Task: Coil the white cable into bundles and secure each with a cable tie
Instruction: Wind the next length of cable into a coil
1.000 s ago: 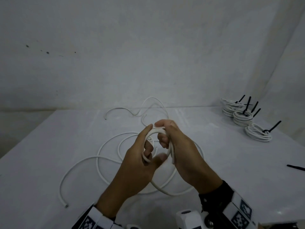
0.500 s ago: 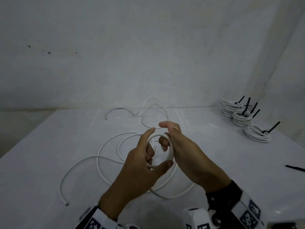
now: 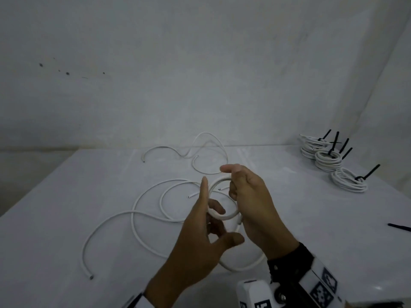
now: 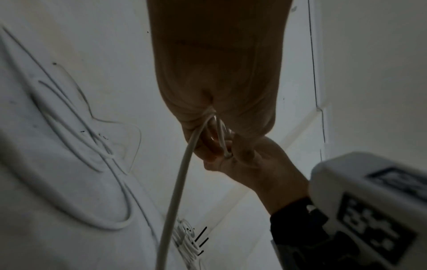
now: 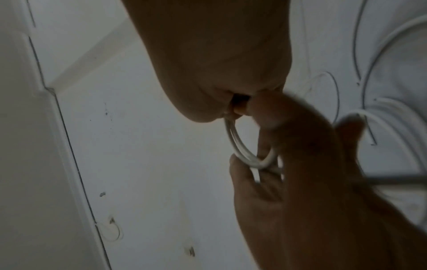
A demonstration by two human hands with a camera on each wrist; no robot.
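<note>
A small coil (image 3: pixel 225 217) of the white cable (image 3: pixel 135 210) hangs above the table between both hands. My left hand (image 3: pixel 214 210) has its middle fingers hooked through the coil, with the index finger straight up and the thumb spread below. My right hand (image 3: pixel 233 187) grips the coil's right side with curled fingers, its thumb lifted off. The right wrist view shows the coil (image 5: pixel 241 152) as a ring with the left fingers through it. In the left wrist view the cable (image 4: pixel 177 182) trails down from the hands. The rest of the cable lies in loose loops on the table.
Three tied bundles (image 3: pixel 328 160) with black cable ties sticking up sit at the back right. A loose black cable tie (image 3: pixel 399 227) lies at the right edge. Another white cable piece (image 3: pixel 200 152) curls near the back wall. White table (image 3: pixel 66 218), walls close behind and to the right.
The left thumb has come off the coil and dropped below it, and the left index finger has straightened. The right thumb has lifted. The coil has opened into a rounder ring.
</note>
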